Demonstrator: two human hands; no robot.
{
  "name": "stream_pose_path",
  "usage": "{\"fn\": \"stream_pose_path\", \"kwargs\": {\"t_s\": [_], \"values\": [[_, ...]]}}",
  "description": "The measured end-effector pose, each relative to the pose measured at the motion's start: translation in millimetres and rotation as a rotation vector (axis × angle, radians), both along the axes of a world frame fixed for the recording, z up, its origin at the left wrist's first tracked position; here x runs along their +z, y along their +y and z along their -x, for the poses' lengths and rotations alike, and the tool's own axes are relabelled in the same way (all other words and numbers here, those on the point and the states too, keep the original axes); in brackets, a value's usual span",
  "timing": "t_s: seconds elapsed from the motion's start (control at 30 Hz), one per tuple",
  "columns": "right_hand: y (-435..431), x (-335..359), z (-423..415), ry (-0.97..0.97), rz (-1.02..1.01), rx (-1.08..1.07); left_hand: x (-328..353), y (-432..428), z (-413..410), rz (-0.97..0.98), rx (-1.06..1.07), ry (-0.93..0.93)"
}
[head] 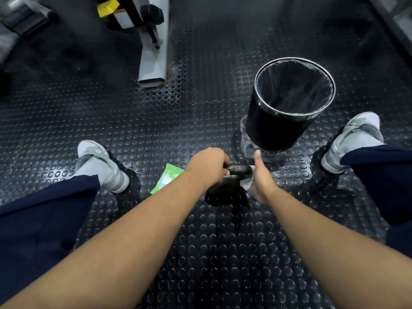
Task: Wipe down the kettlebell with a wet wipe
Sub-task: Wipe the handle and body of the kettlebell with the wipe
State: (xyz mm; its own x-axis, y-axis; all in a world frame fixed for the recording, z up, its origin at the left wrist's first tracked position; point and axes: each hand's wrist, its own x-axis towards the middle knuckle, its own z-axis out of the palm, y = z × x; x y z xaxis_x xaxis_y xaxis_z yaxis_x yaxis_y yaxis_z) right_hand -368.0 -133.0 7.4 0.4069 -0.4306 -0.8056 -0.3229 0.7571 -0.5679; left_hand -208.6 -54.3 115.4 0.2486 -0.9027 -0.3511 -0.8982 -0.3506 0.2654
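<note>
The kettlebell [225,192] stands on the studded rubber floor [156,130] between the person's feet. The left hand [207,166] is clamped round its handle. The right hand [260,177], thumb raised, presses a white wet wipe [247,183] against the kettlebell's right side; I cannot tell whether its fingers curl round the wipe. The green wipe pack [167,178] lies just left of the kettlebell, and the lined bin [267,126] stands beyond it. Pushing sideways could likely tip the kettlebell or bunch the wipe, leaving patches missed.
</note>
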Motion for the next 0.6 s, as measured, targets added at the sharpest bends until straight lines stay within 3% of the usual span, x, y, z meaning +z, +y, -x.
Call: {"fn": "stream_pose_path", "kwargs": {"t_s": [0.03, 0.1, 0.27, 0.4, 0.53, 0.6], "values": [[-8, -18, -1, -0.043, -0.017, -0.01, 0, 0, 0, 0.001, 0.0, 0.002], [-14, 10, -9, 0.068, 0.039, 0.047, 1, 0, 0, 0.009, -0.003, 0.001], [-41, 74, -27, 0.254, 0.149, 0.47, 2, 2, 1, 0.008, -0.011, -0.015], [-52, 90, -42, 0.531, 0.421, 0.77, 3, 2, 3, 0.018, -0.016, -0.022], [-28, 66, -39, 0.524, 0.635, 0.764, 1, 2, 2, 0.033, -0.028, -0.033], [-17, 48, -25, 0.409, 0.525, 0.54, 1, 1, 1, 0.033, -0.034, -0.034]]}}
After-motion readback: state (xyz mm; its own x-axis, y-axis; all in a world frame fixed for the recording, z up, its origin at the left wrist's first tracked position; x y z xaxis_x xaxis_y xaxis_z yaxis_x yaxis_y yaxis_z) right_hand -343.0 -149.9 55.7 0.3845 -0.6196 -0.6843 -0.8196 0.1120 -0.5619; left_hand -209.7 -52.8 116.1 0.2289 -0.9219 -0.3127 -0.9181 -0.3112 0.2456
